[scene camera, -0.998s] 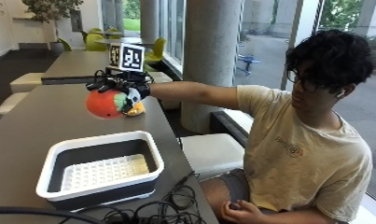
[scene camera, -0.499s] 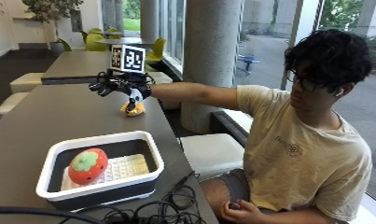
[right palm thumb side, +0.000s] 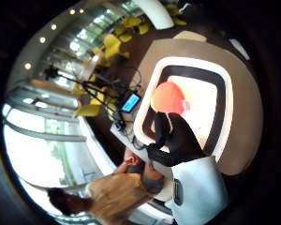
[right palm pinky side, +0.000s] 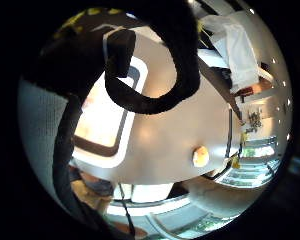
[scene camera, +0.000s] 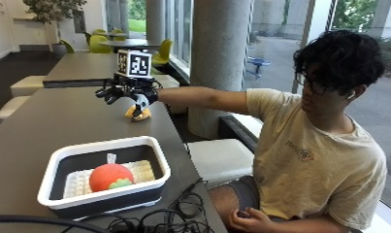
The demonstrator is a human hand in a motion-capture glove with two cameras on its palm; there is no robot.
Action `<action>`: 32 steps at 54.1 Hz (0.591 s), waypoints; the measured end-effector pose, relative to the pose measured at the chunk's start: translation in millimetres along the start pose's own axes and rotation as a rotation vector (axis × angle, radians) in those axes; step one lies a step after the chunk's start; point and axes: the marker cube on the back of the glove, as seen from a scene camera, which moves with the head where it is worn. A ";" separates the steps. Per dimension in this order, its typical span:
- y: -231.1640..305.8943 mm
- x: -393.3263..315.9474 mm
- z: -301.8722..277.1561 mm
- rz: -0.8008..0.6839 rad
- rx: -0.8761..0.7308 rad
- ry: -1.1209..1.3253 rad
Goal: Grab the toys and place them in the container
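Observation:
A red strawberry toy [scene camera: 109, 177] lies inside the white-rimmed black container [scene camera: 157, 154] at the near end of the grey table. Farther along the table sits a small yellow toy [scene camera: 137, 114]. My gloved right hand [scene camera: 126, 92] hovers just above and slightly left of it with fingers spread, holding nothing. The thumb side palm view looks back at the red toy [right palm thumb side: 167, 97] in the container [right palm thumb side: 228, 93], with a glove finger [right palm thumb side: 178, 137] in front. In the little finger side palm view, the yellow toy [right palm pinky side: 200, 156] lies on the table beyond the container [right palm pinky side: 110, 159].
Black cables [scene camera: 159, 221] lie in a tangle at the table's near edge beside the container. A concrete pillar [scene camera: 218, 63] stands right of the table, with a pale bench [scene camera: 220, 158] below. The person's bare left hand [scene camera: 247, 219] rests in the lap.
The hand gripped the red toy in the air a second ago and let it go; the toy landed in the container and rolled slightly toward its middle. The hand stays over the yellow toy.

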 end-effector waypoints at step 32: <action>61.8 95.0 29.6 0.147 -0.057 0.131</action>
